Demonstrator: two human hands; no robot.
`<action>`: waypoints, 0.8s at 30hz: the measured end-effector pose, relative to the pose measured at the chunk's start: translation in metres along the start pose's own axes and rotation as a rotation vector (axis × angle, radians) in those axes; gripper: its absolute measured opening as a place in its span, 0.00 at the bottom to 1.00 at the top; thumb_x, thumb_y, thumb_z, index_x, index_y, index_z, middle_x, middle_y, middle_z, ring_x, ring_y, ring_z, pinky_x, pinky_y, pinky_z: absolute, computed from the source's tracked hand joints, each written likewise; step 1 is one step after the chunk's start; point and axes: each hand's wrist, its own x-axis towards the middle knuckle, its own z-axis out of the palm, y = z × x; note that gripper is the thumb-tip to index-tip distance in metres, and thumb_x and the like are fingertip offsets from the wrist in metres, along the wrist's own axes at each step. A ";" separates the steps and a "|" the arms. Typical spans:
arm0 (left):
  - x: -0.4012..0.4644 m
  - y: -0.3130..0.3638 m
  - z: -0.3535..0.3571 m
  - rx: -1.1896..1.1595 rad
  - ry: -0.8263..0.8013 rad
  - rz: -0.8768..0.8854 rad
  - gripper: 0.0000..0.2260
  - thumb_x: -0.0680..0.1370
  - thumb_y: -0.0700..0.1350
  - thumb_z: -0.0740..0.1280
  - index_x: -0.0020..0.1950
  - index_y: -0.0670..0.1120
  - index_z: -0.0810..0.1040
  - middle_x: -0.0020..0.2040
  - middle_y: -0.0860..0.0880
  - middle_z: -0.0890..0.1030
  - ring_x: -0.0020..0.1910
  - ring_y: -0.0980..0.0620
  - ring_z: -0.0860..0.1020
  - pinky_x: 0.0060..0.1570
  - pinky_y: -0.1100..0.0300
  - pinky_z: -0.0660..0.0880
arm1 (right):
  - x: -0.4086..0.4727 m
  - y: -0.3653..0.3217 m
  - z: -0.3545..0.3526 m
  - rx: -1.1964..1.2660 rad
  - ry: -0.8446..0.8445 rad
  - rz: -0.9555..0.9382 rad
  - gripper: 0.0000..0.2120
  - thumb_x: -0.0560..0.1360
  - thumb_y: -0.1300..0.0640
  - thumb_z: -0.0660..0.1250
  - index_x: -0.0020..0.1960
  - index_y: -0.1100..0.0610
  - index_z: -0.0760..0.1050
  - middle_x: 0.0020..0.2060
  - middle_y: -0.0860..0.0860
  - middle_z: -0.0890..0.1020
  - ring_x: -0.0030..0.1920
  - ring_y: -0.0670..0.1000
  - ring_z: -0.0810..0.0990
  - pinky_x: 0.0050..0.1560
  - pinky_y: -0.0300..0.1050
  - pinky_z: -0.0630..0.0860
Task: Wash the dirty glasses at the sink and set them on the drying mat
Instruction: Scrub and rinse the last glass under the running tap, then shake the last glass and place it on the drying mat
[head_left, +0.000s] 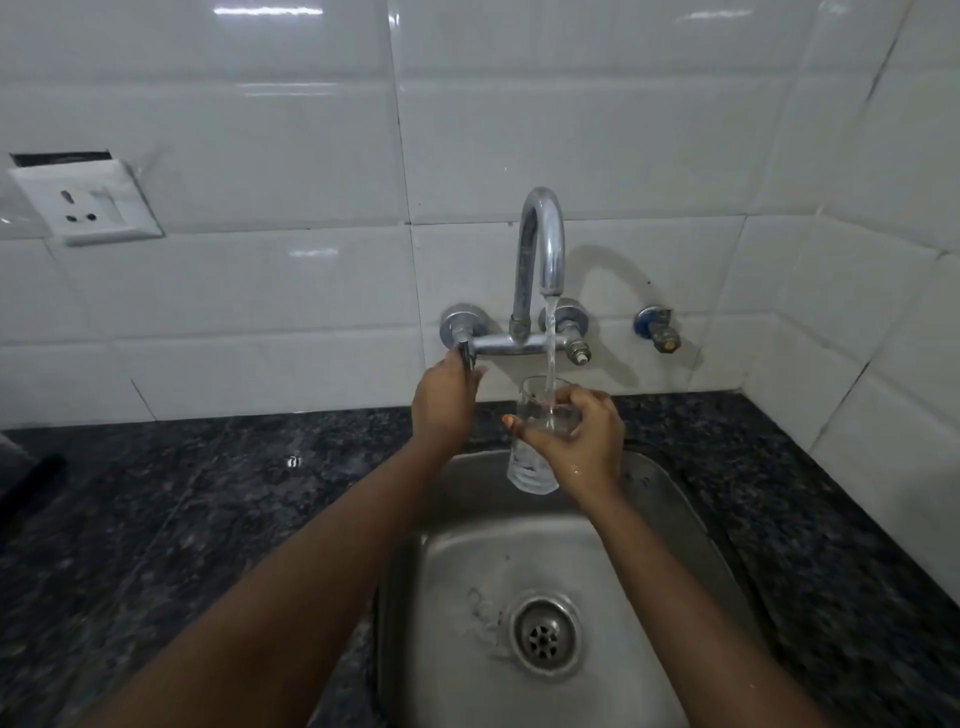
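While tap water fills it, clear glass (537, 441) gripped by right hand (582, 441) fingers.

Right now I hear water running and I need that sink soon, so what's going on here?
A person is rinsing a clear drinking glass under the curved chrome tap. The right hand holds the glass upright over the steel sink while water streams into it. The left hand grips the tap's left handle. No drying mat or other glasses are in view.
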 end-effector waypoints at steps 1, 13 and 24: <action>0.002 0.001 -0.001 0.066 -0.002 0.005 0.14 0.80 0.48 0.59 0.61 0.42 0.72 0.51 0.39 0.82 0.48 0.41 0.79 0.44 0.51 0.74 | 0.002 -0.001 -0.003 -0.017 0.005 -0.023 0.19 0.58 0.50 0.81 0.41 0.50 0.73 0.46 0.51 0.75 0.43 0.46 0.72 0.36 0.22 0.65; -0.090 0.012 -0.006 -1.207 -0.639 -0.656 0.28 0.76 0.64 0.57 0.64 0.44 0.74 0.56 0.41 0.82 0.53 0.44 0.81 0.53 0.49 0.79 | -0.015 -0.006 -0.015 0.630 -0.100 0.227 0.13 0.60 0.52 0.80 0.37 0.53 0.78 0.37 0.48 0.84 0.40 0.50 0.83 0.41 0.47 0.80; -0.132 0.003 -0.045 -0.512 -0.188 -0.301 0.16 0.74 0.58 0.66 0.47 0.46 0.72 0.45 0.46 0.79 0.33 0.57 0.78 0.21 0.71 0.71 | -0.066 0.040 0.023 1.168 -0.359 1.160 0.14 0.79 0.64 0.52 0.39 0.61 0.73 0.26 0.55 0.78 0.28 0.52 0.78 0.30 0.39 0.77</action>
